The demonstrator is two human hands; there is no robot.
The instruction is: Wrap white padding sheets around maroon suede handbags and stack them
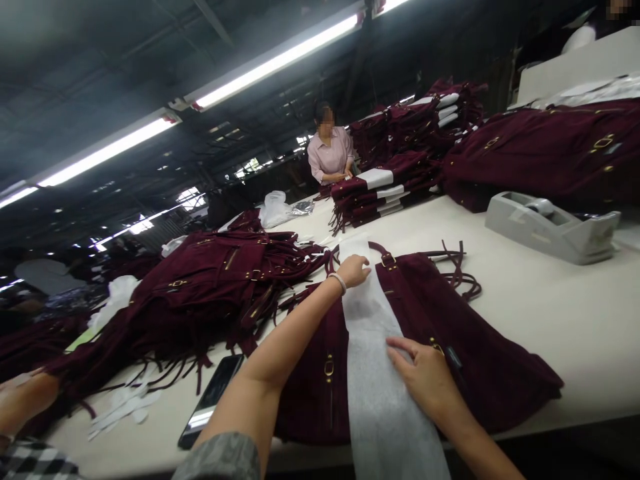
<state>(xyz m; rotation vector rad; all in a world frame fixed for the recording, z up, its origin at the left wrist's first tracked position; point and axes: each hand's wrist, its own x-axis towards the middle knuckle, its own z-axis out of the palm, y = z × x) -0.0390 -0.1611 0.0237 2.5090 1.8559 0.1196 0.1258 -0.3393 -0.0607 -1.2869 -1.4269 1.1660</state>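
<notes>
A maroon bag (425, 300) lies flat on the table before me, with brass buckles and fringed ties. A long white paper strip (373, 333) runs lengthwise over its middle and hangs past the near edge. Near the strip's far end is my left hand (353, 271), its fingers bent onto the paper, a pale band at the wrist. My right hand (423, 373) rests on the strip's right edge and the bag, fingers spread and holding nothing.
A grey tape dispenser (550, 227) stands at the right. Maroon bags are piled left (200, 287) and behind (385, 193). A phone (213, 400) and white scraps (127, 407) lie at the left. One person (330, 157) stands across; another's arm (27, 403) reaches in left.
</notes>
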